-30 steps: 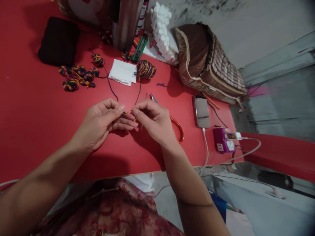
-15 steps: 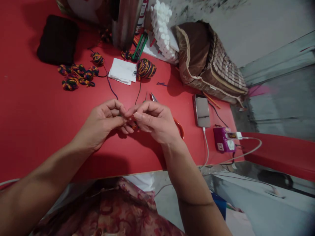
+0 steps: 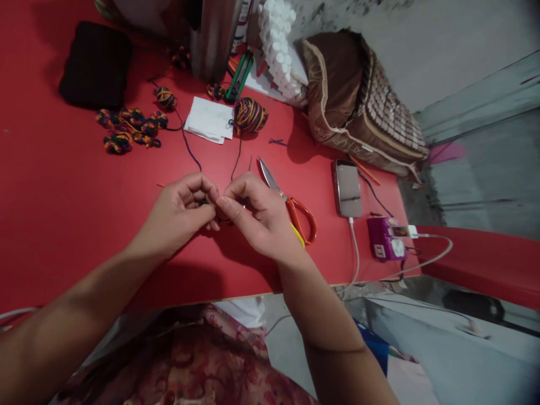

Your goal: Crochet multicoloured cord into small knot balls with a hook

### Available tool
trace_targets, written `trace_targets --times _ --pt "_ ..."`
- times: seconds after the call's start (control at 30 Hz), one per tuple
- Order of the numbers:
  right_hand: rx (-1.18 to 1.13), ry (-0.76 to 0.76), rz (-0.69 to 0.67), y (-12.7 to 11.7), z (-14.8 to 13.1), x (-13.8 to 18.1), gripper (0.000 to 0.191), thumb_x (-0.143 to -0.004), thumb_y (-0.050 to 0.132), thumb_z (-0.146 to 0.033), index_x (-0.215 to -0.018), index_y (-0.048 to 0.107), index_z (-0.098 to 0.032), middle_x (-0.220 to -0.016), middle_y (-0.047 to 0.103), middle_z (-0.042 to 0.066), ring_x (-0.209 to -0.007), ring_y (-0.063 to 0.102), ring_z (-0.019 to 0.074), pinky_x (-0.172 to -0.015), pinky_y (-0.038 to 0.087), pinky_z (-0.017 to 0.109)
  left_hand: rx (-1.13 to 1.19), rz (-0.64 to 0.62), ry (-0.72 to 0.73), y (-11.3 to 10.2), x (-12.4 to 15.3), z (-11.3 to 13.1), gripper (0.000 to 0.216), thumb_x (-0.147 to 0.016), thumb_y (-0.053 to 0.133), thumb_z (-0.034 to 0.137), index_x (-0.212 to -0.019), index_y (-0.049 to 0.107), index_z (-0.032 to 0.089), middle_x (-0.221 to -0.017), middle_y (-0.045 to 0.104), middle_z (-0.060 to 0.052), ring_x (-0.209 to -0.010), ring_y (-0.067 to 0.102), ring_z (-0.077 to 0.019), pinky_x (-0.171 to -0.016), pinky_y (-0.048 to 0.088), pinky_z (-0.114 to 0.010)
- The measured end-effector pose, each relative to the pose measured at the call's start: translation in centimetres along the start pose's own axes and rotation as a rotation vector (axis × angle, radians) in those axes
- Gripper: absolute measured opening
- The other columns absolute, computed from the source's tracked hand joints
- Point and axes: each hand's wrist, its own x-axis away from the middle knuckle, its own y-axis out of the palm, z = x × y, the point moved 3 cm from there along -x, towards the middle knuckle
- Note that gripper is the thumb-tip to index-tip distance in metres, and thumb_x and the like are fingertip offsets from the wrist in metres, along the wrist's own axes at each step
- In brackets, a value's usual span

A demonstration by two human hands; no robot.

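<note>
My left hand (image 3: 179, 216) and my right hand (image 3: 257, 216) meet fingertip to fingertip over the red table (image 3: 59, 191), both pinched shut on a small piece of multicoloured yarn that is mostly hidden between the fingers. A dark strand (image 3: 237, 157) runs from the hands up to a multicoloured yarn ball (image 3: 250, 115). Another strand (image 3: 188, 147) leads to a smaller yarn ball (image 3: 165, 98). Scissors (image 3: 291, 205) with red handles lie just right of my right hand.
Several small yarn pieces (image 3: 129, 128) lie at the left, near a black pouch (image 3: 96, 66). White folded paper (image 3: 208, 120), a metal flask (image 3: 215, 39), a brown bag (image 3: 358, 107), a phone (image 3: 348, 188) on a cable and a purple adapter (image 3: 385, 239) stand around. The table edge runs close to my body.
My hands have drawn together and closed over the yarn, hiding it. My right hand shifted left, uncovering the scissors. The view has tilted slightly.
</note>
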Motion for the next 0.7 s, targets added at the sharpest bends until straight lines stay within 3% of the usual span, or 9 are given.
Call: trace_targets --times 0.13,0.3,0.5,0.7 --pt "0.358 -0.118 -0.07 -0.5 0.3 0.1 0.013 -0.113 0.063 -0.032 -0.103 0.066 -0.024 -0.097 0.07 0.004 -0.09 0.065 0.0184 -0.085 0.052 0.035 -0.067 0.02 0.066 -0.1 0.1 0.5 0.019 -0.072 0.075 0.012 -0.082 0.063 0.022 -0.063 0.068 0.003 -0.057 0.066 -0.0133 -0.057 0.055 -0.024" --pt "0.512 -0.123 -0.124 -0.7 0.6 0.1 0.025 -0.113 0.058 -0.031 -0.089 0.061 -0.024 -0.09 0.059 0.004 -0.084 0.057 0.0198 -0.079 0.046 0.036 -0.248 0.047 0.151 0.0 0.2 0.9 0.015 -0.073 0.07 0.011 -0.08 0.062 0.022 -0.064 0.066 0.003 -0.059 0.066 -0.0137 -0.058 0.051 -0.024" --pt "0.214 -0.123 -0.056 0.2 0.5 0.0 0.033 -0.104 0.061 -0.022 -0.074 0.047 -0.026 -0.075 0.052 -0.002 -0.071 0.051 0.0154 -0.071 0.043 0.033 -0.355 0.076 0.276 0.2 0.4 1.0 0.011 -0.071 0.069 0.012 -0.073 0.065 0.022 -0.065 0.06 0.004 -0.061 0.054 -0.0122 -0.057 0.042 -0.024" --pt "-0.128 0.13 0.07 0.3 0.9 0.0 0.043 -0.104 0.073 -0.044 -0.07 0.055 -0.025 -0.068 0.057 -0.003 -0.065 0.052 0.0135 -0.064 0.046 0.03 -0.213 0.084 0.197 0.2 0.6 1.1 0.011 -0.071 0.072 0.011 -0.073 0.068 0.021 -0.065 0.067 0.002 -0.058 0.06 -0.0122 -0.056 0.049 -0.024"
